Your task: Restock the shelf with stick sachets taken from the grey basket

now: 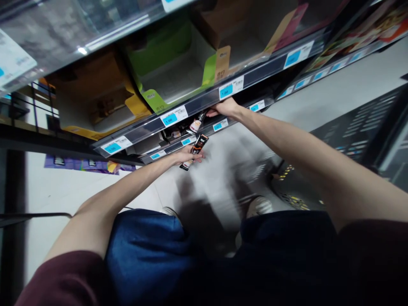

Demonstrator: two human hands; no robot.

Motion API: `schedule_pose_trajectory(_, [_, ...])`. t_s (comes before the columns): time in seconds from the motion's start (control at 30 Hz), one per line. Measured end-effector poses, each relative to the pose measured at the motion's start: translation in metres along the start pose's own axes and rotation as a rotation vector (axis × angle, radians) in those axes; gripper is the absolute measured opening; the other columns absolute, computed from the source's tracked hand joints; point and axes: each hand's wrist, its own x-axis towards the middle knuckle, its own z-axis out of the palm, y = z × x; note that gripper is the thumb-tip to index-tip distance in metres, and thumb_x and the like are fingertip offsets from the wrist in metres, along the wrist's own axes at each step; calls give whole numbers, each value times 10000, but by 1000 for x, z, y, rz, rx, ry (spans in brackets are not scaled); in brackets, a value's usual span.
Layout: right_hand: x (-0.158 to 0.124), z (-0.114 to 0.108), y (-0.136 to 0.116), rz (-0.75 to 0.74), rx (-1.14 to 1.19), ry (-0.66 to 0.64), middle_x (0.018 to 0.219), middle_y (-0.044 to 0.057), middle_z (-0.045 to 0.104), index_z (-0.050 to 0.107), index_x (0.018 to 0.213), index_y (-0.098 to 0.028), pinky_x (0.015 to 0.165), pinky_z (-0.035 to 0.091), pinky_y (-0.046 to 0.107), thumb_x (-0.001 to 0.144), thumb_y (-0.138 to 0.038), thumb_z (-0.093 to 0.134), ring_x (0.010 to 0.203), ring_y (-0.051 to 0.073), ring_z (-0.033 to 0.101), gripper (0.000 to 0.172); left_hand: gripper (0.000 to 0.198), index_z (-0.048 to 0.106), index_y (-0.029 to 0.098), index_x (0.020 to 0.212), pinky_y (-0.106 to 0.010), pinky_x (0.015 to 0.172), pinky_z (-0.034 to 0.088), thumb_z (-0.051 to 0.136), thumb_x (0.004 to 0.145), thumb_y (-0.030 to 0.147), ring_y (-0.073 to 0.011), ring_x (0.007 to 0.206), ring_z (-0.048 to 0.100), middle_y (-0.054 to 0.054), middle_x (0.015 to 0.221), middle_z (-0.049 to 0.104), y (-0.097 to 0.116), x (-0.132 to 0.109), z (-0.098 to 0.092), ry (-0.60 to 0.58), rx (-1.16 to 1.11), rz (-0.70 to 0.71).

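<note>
One slim black-and-orange packet (200,142) is grasped in the left hand (188,155), its thumb and fingers closed around the lower part, held tilted just in front of the lower shelf edge (172,148). The right hand (225,107) reaches beneath the upper shelf's price labels (174,116), fingertips at the top end of a black-and-white packet (195,124), though whether they pinch it I cannot tell. Above stand an open green carton (210,70) and, beside it, an open yellow-edged carton (139,106).
</note>
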Motion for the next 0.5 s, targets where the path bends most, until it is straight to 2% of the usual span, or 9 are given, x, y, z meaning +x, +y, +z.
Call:
schedule_pose_trajectory(0.07, [4, 5, 3, -9, 30, 2, 766, 59, 703, 627, 885, -103, 750, 635, 292, 878, -100, 629, 676, 146, 711, 8, 409, 654, 104, 874, -312, 750, 539, 860, 635, 364, -170, 813, 683, -124, 956, 723, -4, -1, 3, -86, 48, 12])
schedule_pose_trajectory(0.17, [7, 15, 3, 0, 33, -38, 767, 60, 703, 635, 866, -112, 753, 632, 310, 921, -116, 563, 670, 142, 706, 91, 382, 690, 101, 892, -250, 652, 502, 839, 646, 352, -160, 787, 676, -136, 971, 728, -5, -1, 7, -152, 140, -3])
schedule_pose_trajectory(0.27, [5, 23, 0, 12, 15, -85, 771, 60, 705, 646, 864, -120, 769, 630, 315, 930, -119, 548, 670, 137, 697, 118, 387, 727, 115, 942, -202, 486, 375, 816, 647, 348, -120, 643, 604, -112, 913, 729, -4, -2, 9, -200, 264, -35])
schedule_pose_trajectory(0.37, [1, 23, -4, 22, -28, -228, 778, 68, 706, 650, 834, -119, 778, 629, 316, 891, -162, 638, 692, 149, 697, 72, 388, 752, 139, 976, -202, 439, 281, 790, 660, 360, -78, 515, 467, -56, 776, 700, -3, -3, 8, -243, 379, -20])
schedule_pose_trajectory(0.5, [-8, 18, -6, 49, -95, -447, 802, 79, 700, 649, 898, -112, 741, 634, 378, 834, -211, 726, 703, 181, 698, 141, 377, 766, 166, 1001, -210, 439, 258, 766, 668, 345, -72, 499, 393, -22, 696, 652, 1, -8, 9, -274, 484, -66])
